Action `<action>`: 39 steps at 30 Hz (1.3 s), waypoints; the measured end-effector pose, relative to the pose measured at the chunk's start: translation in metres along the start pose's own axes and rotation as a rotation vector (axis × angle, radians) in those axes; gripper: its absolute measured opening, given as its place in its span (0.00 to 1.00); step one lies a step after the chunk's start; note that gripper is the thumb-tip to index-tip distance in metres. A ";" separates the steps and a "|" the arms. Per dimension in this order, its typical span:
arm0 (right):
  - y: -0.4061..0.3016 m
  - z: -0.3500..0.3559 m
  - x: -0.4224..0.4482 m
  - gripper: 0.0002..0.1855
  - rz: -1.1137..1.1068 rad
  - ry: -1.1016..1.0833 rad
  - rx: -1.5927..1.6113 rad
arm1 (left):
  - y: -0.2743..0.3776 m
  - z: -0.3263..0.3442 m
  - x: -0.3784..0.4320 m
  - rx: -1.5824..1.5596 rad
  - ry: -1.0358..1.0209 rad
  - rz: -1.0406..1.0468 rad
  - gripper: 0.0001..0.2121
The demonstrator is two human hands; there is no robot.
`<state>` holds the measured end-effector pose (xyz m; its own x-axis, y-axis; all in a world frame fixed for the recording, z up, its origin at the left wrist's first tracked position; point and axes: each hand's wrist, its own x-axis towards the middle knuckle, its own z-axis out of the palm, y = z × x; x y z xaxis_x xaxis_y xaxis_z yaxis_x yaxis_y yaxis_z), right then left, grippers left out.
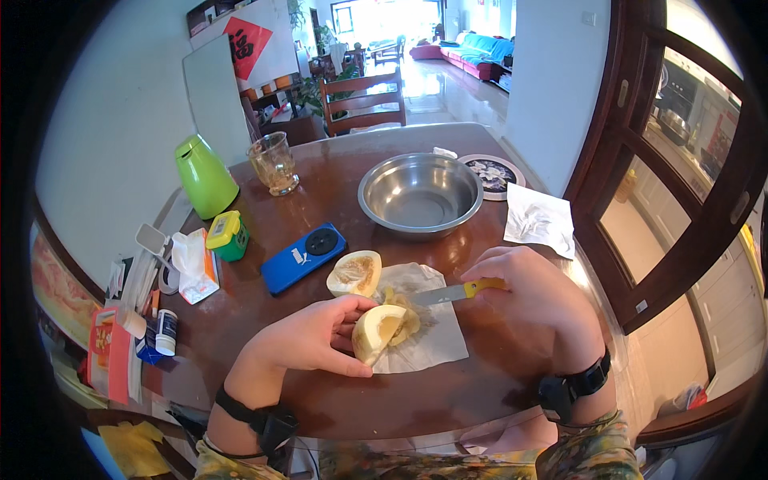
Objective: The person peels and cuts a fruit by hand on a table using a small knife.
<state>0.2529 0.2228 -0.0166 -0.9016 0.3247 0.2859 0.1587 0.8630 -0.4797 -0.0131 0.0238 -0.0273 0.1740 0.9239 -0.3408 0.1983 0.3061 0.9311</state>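
My left hand (324, 336) holds a pale yellow melon half (377, 331), its hollowed cut side facing right and up. In my right hand (516, 282) is a knife (441, 295) with a yellow handle, its blade pointing left over a white paper towel (441, 342). The blade tip is close to a small heap of peel or pulp scraps (403, 312) on the towel, beside the held half. Another melon half (355, 273) lies cut side up at the towel's upper left edge, with brownish flesh showing in its middle.
A steel basin (420, 222) stands beyond the towel, near a round patterned mat (495, 177) and a crumpled tissue (539, 221). To the left are a blue phone (304, 258), a glass (275, 163), a green jug (207, 180), a yellow-green tub (228, 236) and a tissue pack (197, 267).
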 end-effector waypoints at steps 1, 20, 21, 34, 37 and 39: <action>-0.001 -0.002 0.000 0.14 0.002 0.002 0.000 | 0.003 0.001 0.000 0.001 0.004 0.005 0.42; -0.018 0.010 0.005 0.13 -0.179 -0.005 0.242 | 0.001 0.000 0.002 -0.239 -0.091 -0.003 0.39; -0.019 0.011 0.006 0.12 -0.183 0.004 0.217 | -0.002 -0.001 0.003 -0.234 -0.093 -0.008 0.39; -0.025 0.013 0.003 0.08 -0.139 0.183 0.010 | -0.025 -0.005 0.004 -0.453 -0.088 0.049 0.32; -0.022 0.011 0.003 0.08 -0.081 0.187 -0.012 | -0.025 -0.008 0.003 -0.450 -0.119 0.058 0.32; -0.016 0.012 0.004 0.07 -0.058 0.250 -0.078 | -0.025 -0.009 0.004 -0.445 -0.129 0.054 0.32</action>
<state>0.2423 0.2056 -0.0182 -0.7843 0.3509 0.5116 0.1490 0.9071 -0.3938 -0.0260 0.0215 -0.0509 0.2964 0.9140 -0.2771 -0.2425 0.3527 0.9038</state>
